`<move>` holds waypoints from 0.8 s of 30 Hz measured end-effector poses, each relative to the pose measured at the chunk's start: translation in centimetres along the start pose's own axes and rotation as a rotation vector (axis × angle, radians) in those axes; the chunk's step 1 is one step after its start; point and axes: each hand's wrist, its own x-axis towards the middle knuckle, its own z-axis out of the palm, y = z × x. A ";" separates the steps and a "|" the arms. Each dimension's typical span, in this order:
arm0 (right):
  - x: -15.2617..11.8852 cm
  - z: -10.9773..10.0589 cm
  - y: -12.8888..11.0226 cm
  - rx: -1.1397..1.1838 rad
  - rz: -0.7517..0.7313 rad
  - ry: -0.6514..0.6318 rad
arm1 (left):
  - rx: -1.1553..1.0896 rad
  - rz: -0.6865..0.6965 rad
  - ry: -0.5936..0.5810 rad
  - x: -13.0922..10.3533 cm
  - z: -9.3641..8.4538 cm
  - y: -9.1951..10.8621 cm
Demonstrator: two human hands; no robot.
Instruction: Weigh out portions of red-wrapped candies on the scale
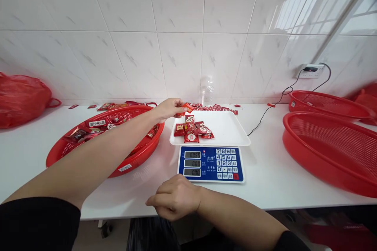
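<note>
Between the fingers of my left hand [171, 109] is a small red wrapped candy [188, 107], held over the back left of the scale's white tray [232, 127]. Several red candy packets [192, 137] lie bunched on the tray's left half. Below the tray, the blue panel of the digital scale [211, 164] shows lit-up readouts and a keypad. My left forearm passes over a red perforated basket [156, 141] with assorted wrapped candies [97, 123] in it. My right hand [176, 198] is curled in front of the scale near the table edge; its inner fingers are hidden.
Two red baskets [326, 157] stand at the right, one behind the other. A clear plastic bottle [207, 90] and scattered red packets [206, 107] line the wall. A black cord [265, 110] runs from the wall socket [310, 70] towards the scale. At far left sits a red plastic bag [23, 100].
</note>
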 end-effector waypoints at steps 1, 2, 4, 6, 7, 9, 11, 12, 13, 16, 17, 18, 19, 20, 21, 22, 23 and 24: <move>0.0 0.0 0.0 0.003 0.000 0.000 | -0.009 0.003 0.011 -0.3 -0.5 0.1; 0.0 0.0 0.0 0.006 0.002 -0.001 | -0.015 0.003 0.018 -0.6 -0.9 0.2; 0.0 -0.1 -0.1 0.011 0.007 -0.004 | -0.018 0.002 0.028 -1.4 -1.7 0.2; -0.1 -0.2 -0.1 0.012 0.015 -0.008 | -0.007 -0.006 0.043 -2.3 -2.3 0.1; -0.1 -0.2 -0.1 0.012 0.018 -0.010 | 0.001 -0.017 0.050 -2.8 -2.5 0.0; -0.1 -0.3 -0.2 0.014 0.021 -0.016 | 0.008 -0.050 0.051 -3.9 -2.7 0.0; -0.1 -0.4 -0.2 0.022 0.019 -0.001 | -0.025 -0.082 0.040 -4.9 -2.7 0.1; -0.1 -0.4 -0.3 0.027 0.017 0.018 | -0.053 -0.093 0.037 -5.3 -2.7 0.2; -0.2 -0.4 -0.3 0.032 0.017 0.039 | -0.084 -0.101 0.037 -5.8 -2.7 0.2; -0.2 -0.2 -0.3 0.039 0.016 0.056 | -0.157 -0.124 0.039 -6.6 -2.9 0.1; -0.2 -0.2 -0.3 0.039 0.018 0.050 | -0.171 -0.132 0.036 -6.8 -3.0 -0.1; -0.2 -0.1 -0.3 0.038 0.020 0.044 | -0.181 -0.141 0.030 -6.9 -3.2 -0.2; -0.2 -0.1 -0.3 0.037 0.022 0.042 | -0.189 -0.148 0.024 -6.9 -3.3 -0.4; -0.2 0.0 -0.3 0.036 0.023 0.044 | -0.200 -0.154 0.020 -6.9 -3.4 -0.6; -0.2 0.0 -0.3 0.037 0.025 0.049 | -0.214 -0.160 0.016 -6.9 -3.4 -0.7; -0.2 0.0 -0.4 0.039 0.026 0.053 | -0.235 -0.165 0.012 -6.9 -3.4 -0.7; -0.2 0.0 -0.4 0.041 0.028 0.054 | -0.267 -0.170 0.008 -6.9 -3.3 -0.7; -0.1 -0.1 -0.4 0.044 0.031 0.052 | -0.314 -0.177 0.009 -6.9 -3.1 -0.6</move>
